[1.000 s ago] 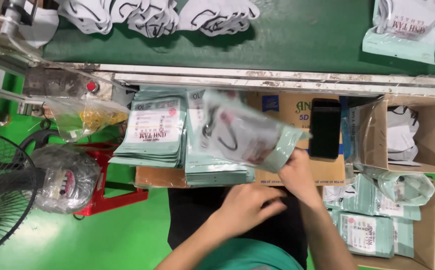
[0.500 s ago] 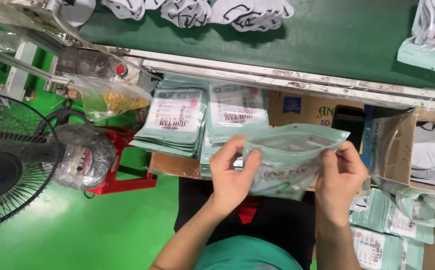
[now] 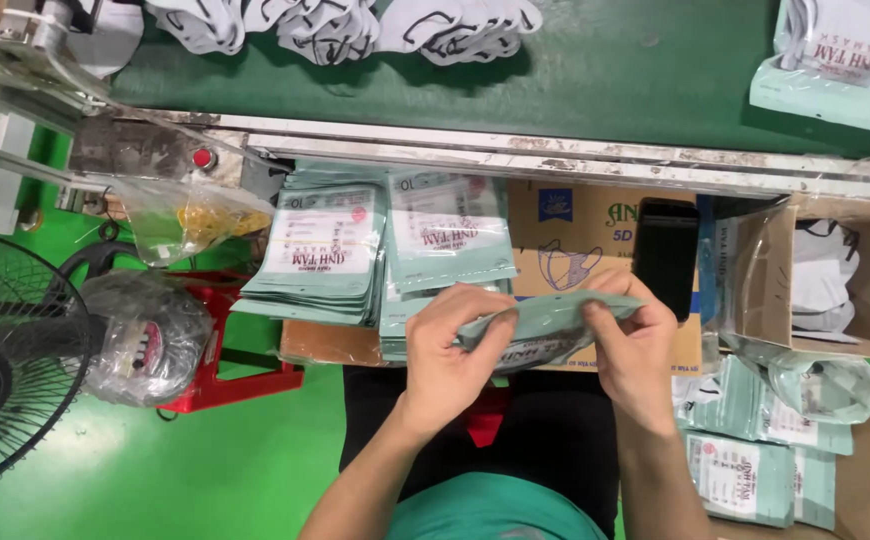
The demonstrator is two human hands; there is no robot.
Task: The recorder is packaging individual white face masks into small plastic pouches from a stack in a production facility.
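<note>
Fingers (image 3: 490, 335) of the left hand (image 3: 445, 355) pinch the left end of a pale green pouch (image 3: 545, 325), thumb under and fingers over its top edge. The right hand (image 3: 635, 345) clamps the pouch's right end the same way, so both hands hold it level above the person's lap, in front of a cardboard box (image 3: 575, 235). Just left of the hands, two stacks of pouches (image 3: 325, 255) lie on the box's edge. A black phone (image 3: 665, 255) stands to the right of the pouch. Beyond runs a green belt (image 3: 635, 70) carrying white masks (image 3: 345, 25). A fan (image 3: 0, 360) sits far left, and more packed pouches (image 3: 740, 475) fill a box at lower right.
</note>
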